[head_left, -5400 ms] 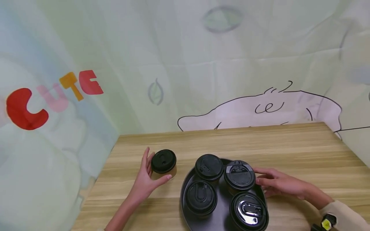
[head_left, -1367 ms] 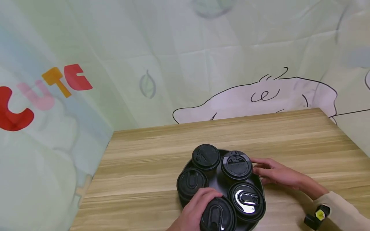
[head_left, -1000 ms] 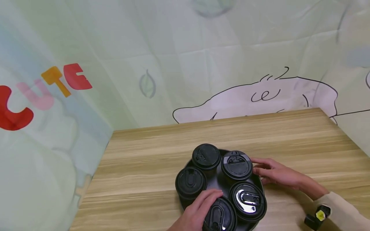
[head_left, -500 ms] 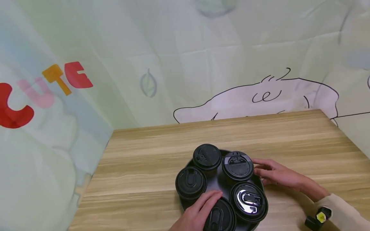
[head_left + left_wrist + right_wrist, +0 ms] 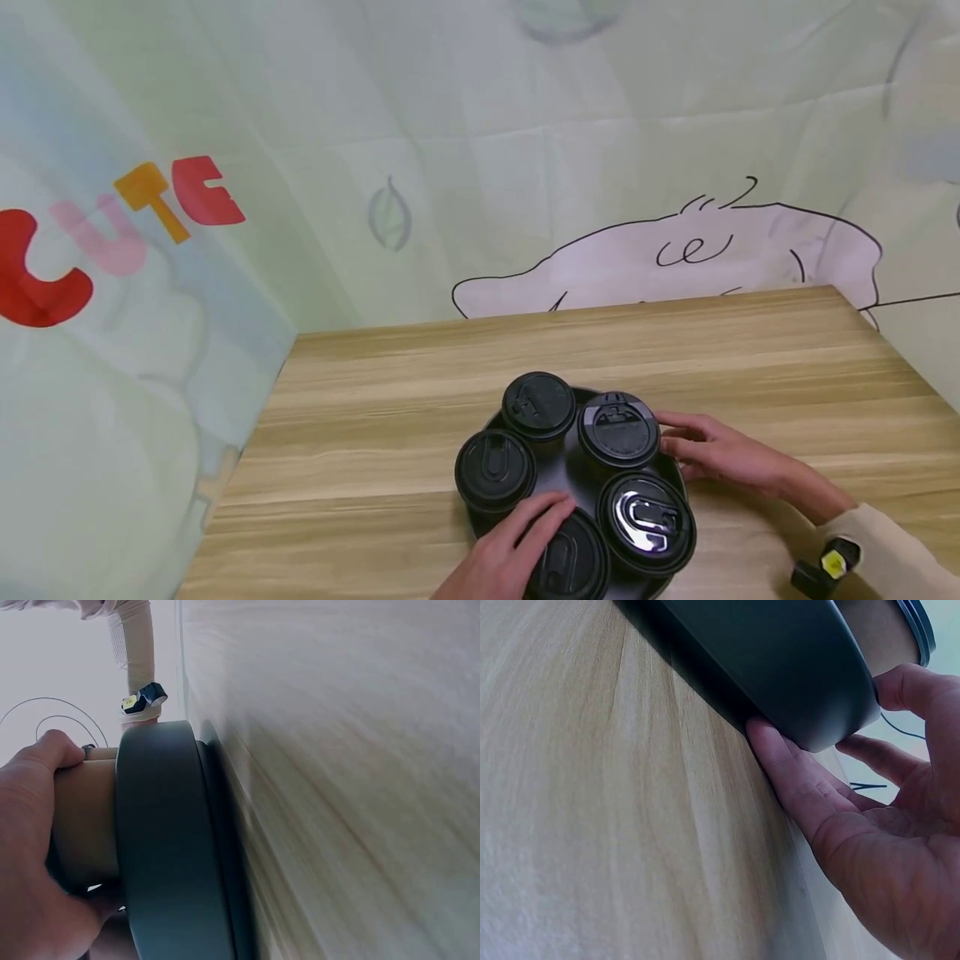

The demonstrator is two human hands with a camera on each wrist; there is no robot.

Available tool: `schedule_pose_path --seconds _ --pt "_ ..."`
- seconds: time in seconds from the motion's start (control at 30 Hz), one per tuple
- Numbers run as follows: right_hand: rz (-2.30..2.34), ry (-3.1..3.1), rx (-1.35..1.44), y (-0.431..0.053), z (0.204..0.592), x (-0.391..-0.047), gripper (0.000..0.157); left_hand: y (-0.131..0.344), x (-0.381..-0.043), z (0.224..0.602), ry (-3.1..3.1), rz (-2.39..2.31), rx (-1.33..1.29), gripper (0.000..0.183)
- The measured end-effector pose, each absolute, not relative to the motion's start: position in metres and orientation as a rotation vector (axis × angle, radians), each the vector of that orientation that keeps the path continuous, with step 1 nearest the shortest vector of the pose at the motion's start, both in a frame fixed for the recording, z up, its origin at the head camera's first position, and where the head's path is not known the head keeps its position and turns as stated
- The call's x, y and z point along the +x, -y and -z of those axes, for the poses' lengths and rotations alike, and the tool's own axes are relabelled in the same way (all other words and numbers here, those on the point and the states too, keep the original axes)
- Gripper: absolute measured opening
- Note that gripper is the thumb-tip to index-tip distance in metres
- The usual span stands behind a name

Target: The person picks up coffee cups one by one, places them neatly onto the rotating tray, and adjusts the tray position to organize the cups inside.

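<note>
A round black tray [image 5: 553,475] bears several takeaway coffee cups with black lids. My left hand [image 5: 498,550] holds the front coffee cup [image 5: 572,558], fingers by its lid; in the left wrist view, the thumb lies along its brown side [image 5: 86,817]. Behind it on the left stands another coffee cup [image 5: 495,471]. Two more stand at the back, a left one [image 5: 538,406] and a right one [image 5: 619,429]. A glossy-lidded cup [image 5: 647,523] is at the front right. My right hand [image 5: 723,457] grips the tray's right side, thumb near the rim and fingers low against the wall [image 5: 795,682].
The wood-grain table [image 5: 360,433] extends left, right and behind the tray. A printed cloth backdrop [image 5: 465,167] rises along the table's back and left edges. A small black device with a yellow face [image 5: 832,562] is on my right sleeve.
My left hand was at a coffee cup left of the tray; now it holds one at the tray's front. The left cup on the tray sits farther back. My right hand stays at the tray.
</note>
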State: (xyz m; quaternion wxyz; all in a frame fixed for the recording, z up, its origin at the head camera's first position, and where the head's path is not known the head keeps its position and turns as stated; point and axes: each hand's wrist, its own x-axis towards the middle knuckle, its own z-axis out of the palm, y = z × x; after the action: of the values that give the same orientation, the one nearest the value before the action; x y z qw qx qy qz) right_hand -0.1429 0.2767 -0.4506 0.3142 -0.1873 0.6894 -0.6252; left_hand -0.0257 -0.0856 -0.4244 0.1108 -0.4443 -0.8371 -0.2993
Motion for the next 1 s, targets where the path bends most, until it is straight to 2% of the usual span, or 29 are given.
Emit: schedule_pose_path --seconds 0.53,1.0 --pt "1.617 -1.863 -0.481 -0.2762 0.4449 -0.1494 0.063 0.0872 -0.0256 0.4192 2.529 0.947 -1.223 0.094" --pt "1.618 -1.852 -0.447 -0.2759 0.4469 -0.143 0.065 0.0868 -0.0202 0.4216 2.616 0.871 -1.22 0.091"
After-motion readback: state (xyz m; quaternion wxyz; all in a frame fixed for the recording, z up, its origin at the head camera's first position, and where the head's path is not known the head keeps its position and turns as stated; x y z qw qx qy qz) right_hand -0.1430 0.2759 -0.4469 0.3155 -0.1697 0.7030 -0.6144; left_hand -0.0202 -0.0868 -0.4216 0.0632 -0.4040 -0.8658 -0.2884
